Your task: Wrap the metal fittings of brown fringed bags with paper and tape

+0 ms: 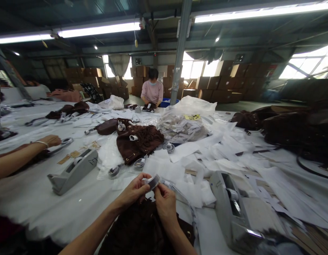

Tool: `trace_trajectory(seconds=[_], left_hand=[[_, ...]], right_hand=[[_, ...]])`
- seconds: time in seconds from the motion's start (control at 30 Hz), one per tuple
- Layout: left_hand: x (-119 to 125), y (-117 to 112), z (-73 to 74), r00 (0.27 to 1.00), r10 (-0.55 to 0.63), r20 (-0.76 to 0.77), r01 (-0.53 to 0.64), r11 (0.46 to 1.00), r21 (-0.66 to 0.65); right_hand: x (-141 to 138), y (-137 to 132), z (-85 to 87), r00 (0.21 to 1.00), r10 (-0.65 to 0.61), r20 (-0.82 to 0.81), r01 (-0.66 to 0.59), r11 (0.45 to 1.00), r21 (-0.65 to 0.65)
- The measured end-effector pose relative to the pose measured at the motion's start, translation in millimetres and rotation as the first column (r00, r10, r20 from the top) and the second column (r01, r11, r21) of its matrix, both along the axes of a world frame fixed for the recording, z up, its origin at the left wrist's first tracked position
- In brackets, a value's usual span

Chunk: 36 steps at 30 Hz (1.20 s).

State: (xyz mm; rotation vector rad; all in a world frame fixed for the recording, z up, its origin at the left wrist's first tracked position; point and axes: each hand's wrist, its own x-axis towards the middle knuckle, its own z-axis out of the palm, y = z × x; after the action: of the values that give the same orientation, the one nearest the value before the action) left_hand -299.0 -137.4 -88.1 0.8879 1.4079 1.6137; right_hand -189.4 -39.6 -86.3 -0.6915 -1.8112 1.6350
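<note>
The desk, covered in white, fills the view; the landmark for every position below is the fringed brown bag lying at its middle. Loose white paper sheets spread to the right of the fringed brown bag and from there toward the camera. A pile of dark bags lies well to the right of it, at the edge of the desk. A clear plastic sack of paper slips, bearing a yellow label, lies just to the right of the landmark and slightly beyond it. A second, dark brown bag lies well in front of the landmark, nearest the camera, under the person's wrists. The right tape dispenser, grey, stands in front of the landmark and to its right; the left tape dispenser, also grey, stands in front and to its left. A co-worker in a pink top stands well beyond the landmark, at the far end of the desk. Another co-worker's forearm and hand rest on the desk well to the landmark's left. The left hand and the right hand meet in front of the landmark, above the dark brown bag. The small grey strip is held between them: the grip of each hand is clamped on it, thumb and forefinger pinched together. Small tape rolls lie just beside the landmark's near edge.
</note>
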Motion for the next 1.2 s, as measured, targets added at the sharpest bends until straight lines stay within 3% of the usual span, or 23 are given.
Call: trace_trajectory(seconds=[0.1,0.2,0.27,0.47,0.53,0.67,0.73,0.9,1.0,1.1,1.2], left_hand=[[-1,0,-2.3,0.999,0.041,-0.033,-0.041,0.999,-0.008],[0,-2,-1.1,0.997,0.051,-0.05,-0.051,0.999,-0.01],[2,-3,0.9,0.997,0.023,-0.068,-0.025,0.999,-0.031],[4,1,-1.2,0.986,0.009,-0.164,-0.02,0.998,-0.068],[0,2,-4.9,0.989,0.028,-0.145,-0.036,0.998,-0.051],[-7,-1,-10.9,0.996,0.06,-0.073,-0.061,0.998,-0.014],[-8,-3,-11.9,0.996,0.057,-0.065,-0.058,0.998,-0.016],[-9,-2,-6.6,0.998,0.006,-0.055,-0.008,0.999,-0.041],[-12,-1,-1.3,0.999,-0.025,-0.034,0.023,0.998,-0.065],[-15,-1,1.0,0.999,-0.01,0.034,0.011,0.999,-0.044],[-17,-2,0.8,0.993,-0.037,0.109,0.04,0.999,-0.026]], right_hand=[[-7,2,-6.1,0.996,-0.088,0.008,0.089,0.993,-0.078],[-8,7,-12.8,0.999,0.019,0.034,-0.009,0.962,-0.272],[-8,10,-16.6,0.994,0.089,0.057,-0.066,0.945,-0.319],[-15,9,-24.1,0.99,-0.086,0.115,0.109,0.972,-0.208],[-17,8,-24.9,0.997,-0.055,0.057,0.067,0.97,-0.233],[-9,10,-25.2,0.976,0.21,-0.065,-0.219,0.944,-0.245],[-4,12,-25.1,0.962,0.263,-0.074,-0.273,0.935,-0.227],[-1,14,-21.4,0.964,0.267,-0.006,-0.262,0.943,-0.206],[0,9,-17.8,0.978,0.205,0.021,-0.198,0.963,-0.183],[7,2,-16.9,0.992,0.12,-0.047,-0.127,0.97,-0.207],[16,-1,-17.4,0.979,0.166,-0.115,-0.178,0.979,-0.098]])
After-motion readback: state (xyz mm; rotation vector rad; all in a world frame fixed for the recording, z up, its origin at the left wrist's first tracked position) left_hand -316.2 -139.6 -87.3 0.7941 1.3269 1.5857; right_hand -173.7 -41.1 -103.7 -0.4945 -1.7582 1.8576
